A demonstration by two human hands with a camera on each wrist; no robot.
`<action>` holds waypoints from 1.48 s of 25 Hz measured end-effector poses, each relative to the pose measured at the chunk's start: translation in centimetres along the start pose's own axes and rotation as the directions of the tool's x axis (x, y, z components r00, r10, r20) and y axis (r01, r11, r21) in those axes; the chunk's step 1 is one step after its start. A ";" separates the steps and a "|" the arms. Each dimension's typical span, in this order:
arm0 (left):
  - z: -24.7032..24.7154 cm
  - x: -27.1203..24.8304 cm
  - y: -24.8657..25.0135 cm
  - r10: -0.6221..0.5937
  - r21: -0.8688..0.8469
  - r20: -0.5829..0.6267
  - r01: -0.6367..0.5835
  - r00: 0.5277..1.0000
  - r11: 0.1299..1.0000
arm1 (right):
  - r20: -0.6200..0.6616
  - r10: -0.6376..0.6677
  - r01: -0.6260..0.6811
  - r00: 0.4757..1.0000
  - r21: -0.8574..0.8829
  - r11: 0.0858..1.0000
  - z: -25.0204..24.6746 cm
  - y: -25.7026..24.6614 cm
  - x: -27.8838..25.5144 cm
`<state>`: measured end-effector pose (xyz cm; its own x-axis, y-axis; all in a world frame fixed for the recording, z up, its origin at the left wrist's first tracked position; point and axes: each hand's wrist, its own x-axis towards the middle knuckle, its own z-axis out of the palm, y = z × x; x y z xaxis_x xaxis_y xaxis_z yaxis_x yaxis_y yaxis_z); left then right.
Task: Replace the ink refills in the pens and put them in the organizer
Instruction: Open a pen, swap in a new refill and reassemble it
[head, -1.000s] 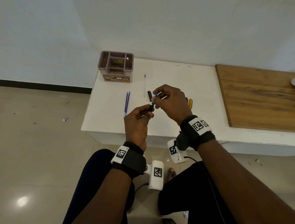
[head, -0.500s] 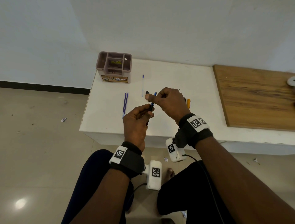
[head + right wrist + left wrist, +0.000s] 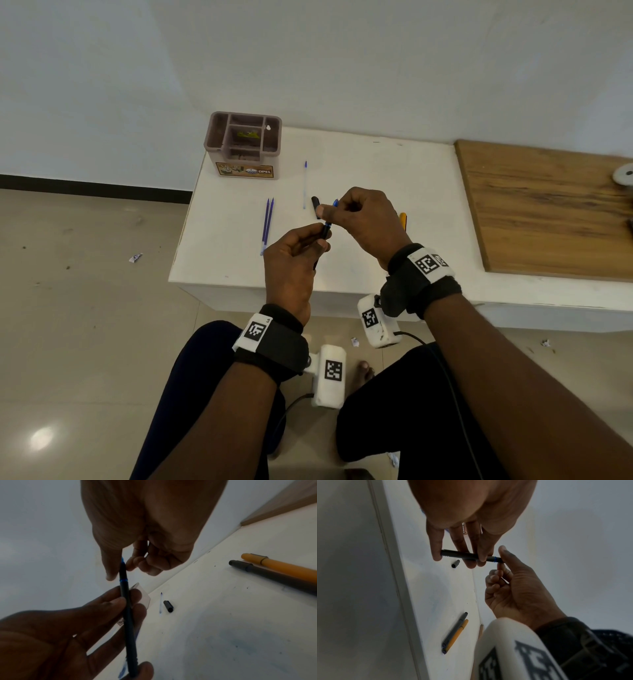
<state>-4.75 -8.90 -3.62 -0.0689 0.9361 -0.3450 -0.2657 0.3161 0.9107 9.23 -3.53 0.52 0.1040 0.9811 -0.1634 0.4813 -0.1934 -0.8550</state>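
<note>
A black pen [image 3: 324, 234] is held over the white table [image 3: 376, 178], between both hands. My left hand [image 3: 318, 241] grips its barrel [image 3: 458, 554], fingers curled round it. My right hand [image 3: 329, 215] pinches the front end by the blue ring [image 3: 495, 559], and the blue tip [image 3: 122, 559] shows between thumb and forefinger. The pen's black cap [image 3: 315, 205] lies on the table just beyond the hands. Two blue refills [image 3: 268, 222] lie side by side to the left, and a clear refill [image 3: 305, 185] lies farther back. The brown organizer [image 3: 245, 144] stands at the back left corner.
A yellow pen [image 3: 283, 566] and a grey pen [image 3: 274, 578] lie together on the table under my right hand. A wooden board [image 3: 548, 209] covers the table's right part. The table's front edge [image 3: 257, 284] is near my knees.
Both hands keep hold of the pen in much the same place. My right thumb and forefinger have shifted slightly round the front end. Nothing on the table has moved.
</note>
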 end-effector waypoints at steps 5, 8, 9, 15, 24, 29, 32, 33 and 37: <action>0.0 0.0 0.0 0.001 0.007 0.001 -0.001 1.000 1.000 | 0.109 0.065 -0.081 0.992 0.145 0.986 -0.5 -0.3 -0.6; 0.0 0.0 0.0 -0.002 0.012 -0.005 0.002 1.000 1.000 | 0.069 -0.008 -0.005 0.998 0.187 0.982 -0.8 0.0 -0.7; 0.0 0.0 0.0 -0.007 0.011 -0.007 0.007 1.000 1.000 | 0.053 -0.017 0.007 0.998 0.177 0.984 -0.7 0.2 -0.6; 0.0 -0.1 0.0 -0.010 0.009 0.002 0.010 1.000 1.000 | 0.000 0.000 0.000 1.000 0.065 0.998 0.0 0.3 -0.1; -0.1 0.0 -0.1 -0.007 0.026 -0.005 0.008 1.000 1.000 | 0.044 -0.046 0.040 0.998 0.131 0.991 -0.7 0.3 -0.6; 0.0 -0.1 0.1 -0.004 0.027 -0.005 0.004 1.000 1.000 | -0.009 -0.017 0.018 1.000 0.064 0.998 -0.1 0.4 -0.3; 0.1 -0.2 0.2 -0.014 0.032 -0.007 0.015 1.000 0.999 | -0.006 0.016 -0.016 1.000 0.056 0.998 0.0 0.0 -0.4; 0.1 -0.2 0.2 -0.015 0.030 -0.010 0.016 1.000 0.999 | 0.006 0.029 -0.029 1.000 0.101 0.994 -0.1 0.0 -0.5; 0.0 -0.1 0.1 -0.015 0.027 -0.011 0.015 1.000 1.000 | 0.013 -0.042 0.039 0.999 0.174 0.984 -0.6 0.6 -0.6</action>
<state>-4.74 -8.99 -3.44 -0.0757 0.9295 -0.3609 -0.2412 0.3341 0.9112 9.97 -4.28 0.37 0.0722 0.9884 -0.1339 0.3263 -0.1502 -0.9333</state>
